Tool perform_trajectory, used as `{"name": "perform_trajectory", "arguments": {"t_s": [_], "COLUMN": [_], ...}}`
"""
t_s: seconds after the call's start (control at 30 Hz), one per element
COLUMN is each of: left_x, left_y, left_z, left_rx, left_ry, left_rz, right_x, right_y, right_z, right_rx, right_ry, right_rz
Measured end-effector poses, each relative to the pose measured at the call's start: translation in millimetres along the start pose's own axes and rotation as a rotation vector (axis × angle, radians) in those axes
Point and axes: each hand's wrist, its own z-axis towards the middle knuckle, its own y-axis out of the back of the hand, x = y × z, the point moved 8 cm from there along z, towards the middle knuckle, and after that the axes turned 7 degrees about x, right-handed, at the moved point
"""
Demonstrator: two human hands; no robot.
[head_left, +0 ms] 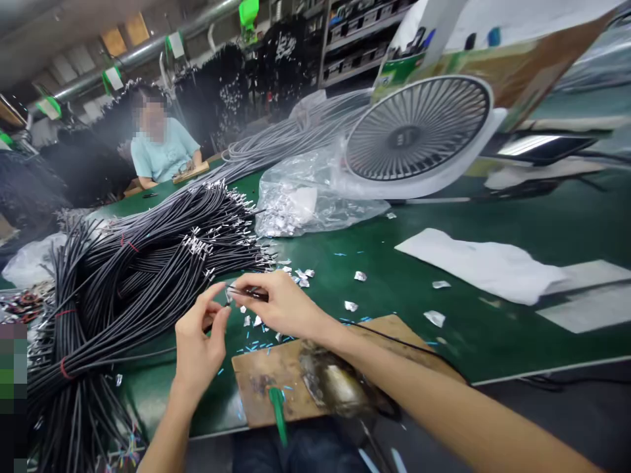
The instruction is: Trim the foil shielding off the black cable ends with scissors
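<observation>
My left hand [200, 338] pinches the end of a dark cable [148, 357] between thumb and fingers, with the rest of it trailing left toward the bundles. Dark tweezers [256, 293] are gripped in my right hand [286, 303], their tips meeting the cable end at my left fingertips. What exactly lies between the tips is too small to make out. Left of my hands lie thick bundles of black cables [162, 263] with silvery ends, tied with red bands. Small foil scraps [351, 306] and blue slivers are scattered around my hands.
Near the front edge, a wooden board [256, 401] carries a green-handled tool [278, 414] and a stained metal holder [340, 387]. A fan [404, 138] stands behind a plastic bag of foil pieces [290, 203]. White paper [473, 263] lies right. Another person [165, 151] sits across the table.
</observation>
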Motion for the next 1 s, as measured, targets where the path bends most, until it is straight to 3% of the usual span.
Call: {"name": "perform_trajectory", "arguments": {"t_s": [0.13,0.37,0.47,0.57,0.87,1.0], "left_x": [0.4,10.9,10.4,10.8,21.4,21.0], "left_y": [-0.2,10.4,12.4,11.4,4.2,4.2], "left_z": [-9.6,-19.0,-19.1,-17.8,-20.6,-20.7], "left_rx": [-0.057,-0.169,-0.164,-0.135,-0.031,-0.018], "left_ry": [-0.007,0.12,0.129,0.159,0.249,0.244], "left_rz": [0.067,-0.108,-0.118,-0.134,-0.291,-0.266], "right_x": [4.0,8.8,11.5,14.1,48.1,49.7], "right_y": [3.9,-1.1,-4.4,-0.4,-4.8,-8.4], "right_z": [-2.9,-10.0,-11.5,-14.3,-31.8,-31.4], "right_rx": [-0.062,-0.069,-0.052,-0.117,-0.278,-0.25], "right_ry": [0.035,0.018,0.034,0.059,0.479,0.505], "right_rz": [0.018,-0.019,-0.081,-0.132,-0.623,-0.655]}}
